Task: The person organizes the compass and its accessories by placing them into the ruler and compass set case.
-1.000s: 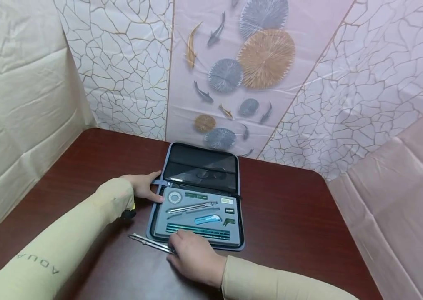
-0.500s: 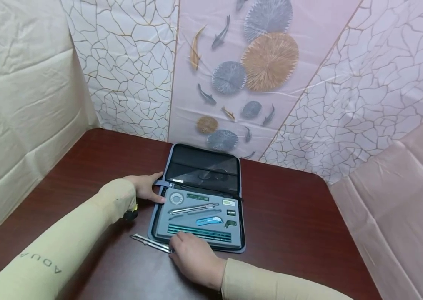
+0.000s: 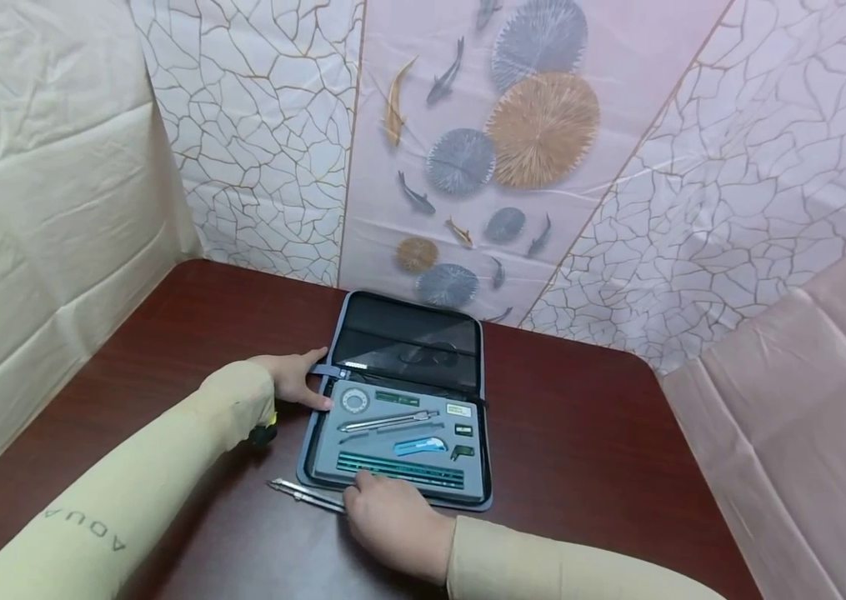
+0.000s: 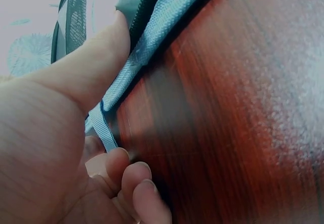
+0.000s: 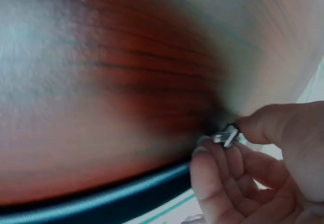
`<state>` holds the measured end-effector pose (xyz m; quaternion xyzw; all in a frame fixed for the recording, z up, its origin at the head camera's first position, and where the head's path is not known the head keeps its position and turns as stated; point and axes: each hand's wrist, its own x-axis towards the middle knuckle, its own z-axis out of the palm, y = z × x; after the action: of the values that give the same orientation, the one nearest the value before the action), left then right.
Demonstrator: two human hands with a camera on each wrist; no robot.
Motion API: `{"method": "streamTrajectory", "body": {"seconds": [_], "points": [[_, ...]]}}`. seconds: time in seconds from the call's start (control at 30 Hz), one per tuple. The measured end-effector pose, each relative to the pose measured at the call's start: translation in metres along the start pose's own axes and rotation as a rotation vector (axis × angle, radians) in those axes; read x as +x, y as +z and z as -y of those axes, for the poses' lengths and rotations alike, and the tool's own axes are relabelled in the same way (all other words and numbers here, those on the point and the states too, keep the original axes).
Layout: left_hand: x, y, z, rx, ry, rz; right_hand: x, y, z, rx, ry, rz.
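My right hand (image 3: 396, 521) pinches one end of a silver drawing compass (image 3: 297, 490), which lies aslant in front of the open zip case (image 3: 301, 473). In the right wrist view the compass end (image 5: 227, 136) shows between thumb and fingertips. At the case's left side rests my left hand (image 3: 291, 379), its thumb extended onto the corner of the grey tray (image 3: 328, 442). The left wrist view has that thumb (image 4: 96, 64) lying across the case edge (image 4: 157, 36). Its other fingers, loosely bent, lie by the blue strap (image 4: 104, 130).
Fitted in the tray are a second compass (image 3: 388, 422), a blue cutter (image 3: 420, 446), several green pencils (image 3: 402, 471), an eraser (image 3: 458, 410) and a white ring (image 3: 354, 401). The black lid (image 3: 411, 321) leans back toward the patterned curtain (image 3: 265, 167).
The compass has shifted slightly right and toward the table's front along with my right hand. My left hand stays against the case. The head view has tilted a little.
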<state>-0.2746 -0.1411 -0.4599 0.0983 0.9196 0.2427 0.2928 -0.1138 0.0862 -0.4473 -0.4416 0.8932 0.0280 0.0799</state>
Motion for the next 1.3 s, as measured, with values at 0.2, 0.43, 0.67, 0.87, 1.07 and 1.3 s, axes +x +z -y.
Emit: {"method": "streamTrajectory", "body": {"seconds": [0.2,0.43,0.67,0.87,1.07,1.3], "points": [[-0.002,0.001,-0.002,0.022,-0.022,-0.015,-0.004,-0.001,-0.006,-0.062,-0.053,-0.032],[-0.002,-0.001,-0.003,0.012,-0.020,-0.010,-0.020,-0.008,-0.022,-0.311,-0.121,-0.145],[-0.002,-0.001,-0.002,0.031,-0.021,-0.007,-0.030,-0.011,-0.062,-0.406,-0.055,-0.190],[-0.001,0.000,-0.001,0.023,-0.023,0.002,-0.024,-0.014,-0.101,-0.433,-0.003,-0.148],[-0.006,0.001,-0.003,0.036,-0.026,-0.007,-0.015,-0.007,-0.115,-0.429,0.001,-0.110],[-0.007,0.001,-0.005,0.043,-0.039,-0.005,-0.012,0.002,-0.120,-0.392,-0.018,-0.115]]}}
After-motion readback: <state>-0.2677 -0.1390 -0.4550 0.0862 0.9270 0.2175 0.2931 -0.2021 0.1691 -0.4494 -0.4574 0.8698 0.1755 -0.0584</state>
